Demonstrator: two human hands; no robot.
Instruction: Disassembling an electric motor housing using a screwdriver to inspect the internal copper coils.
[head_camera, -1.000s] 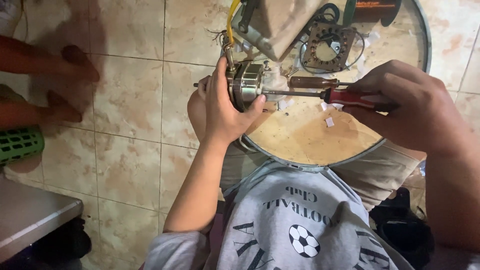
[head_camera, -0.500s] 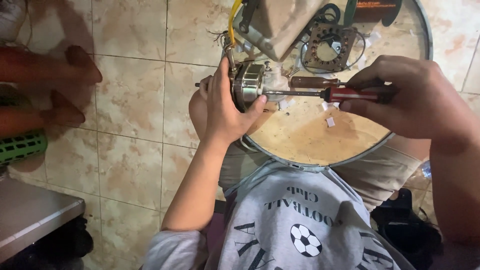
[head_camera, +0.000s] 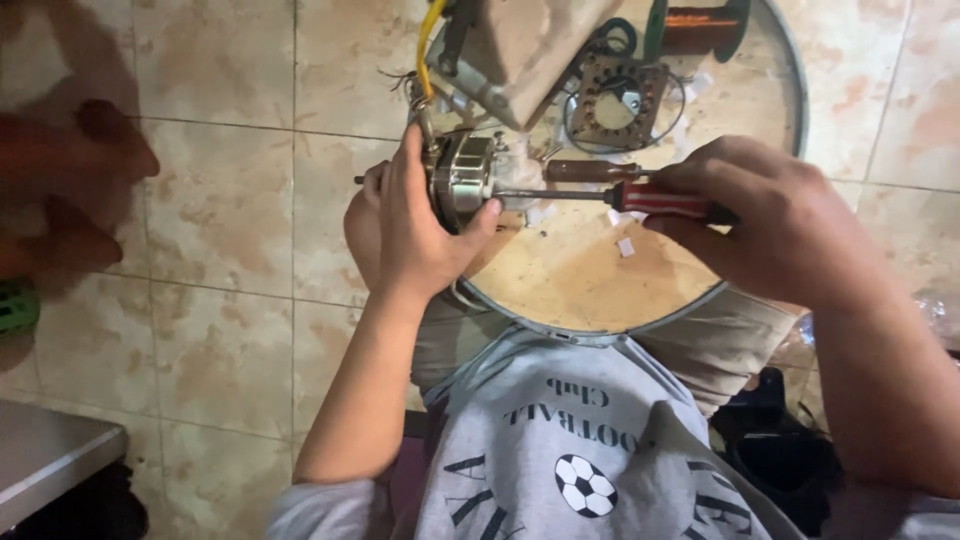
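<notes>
My left hand (head_camera: 415, 225) grips a small silver electric motor (head_camera: 462, 180) at the left rim of a round wooden tabletop (head_camera: 590, 275). A thin shaft sticks out of the motor to the left. My right hand (head_camera: 770, 225) is closed on the red and white handle of a screwdriver (head_camera: 655, 198). Its dark blade runs level to the left and its tip meets the motor's right face. A yellow wire (head_camera: 428, 45) rises from the motor's top.
Behind the motor lie a brown-handled tool (head_camera: 590, 170), a square metal stator plate (head_camera: 615, 100), a spool of copper wire (head_camera: 700, 25) and a grey housing (head_camera: 530, 50). Another person's feet (head_camera: 70, 190) rest on the tiled floor at the left. A grey surface (head_camera: 45, 455) is at the lower left.
Both hands keep their grip on the motor and the screwdriver. The view has shifted slightly; the screwdriver handle sits a little higher and my right hand has turned a little.
</notes>
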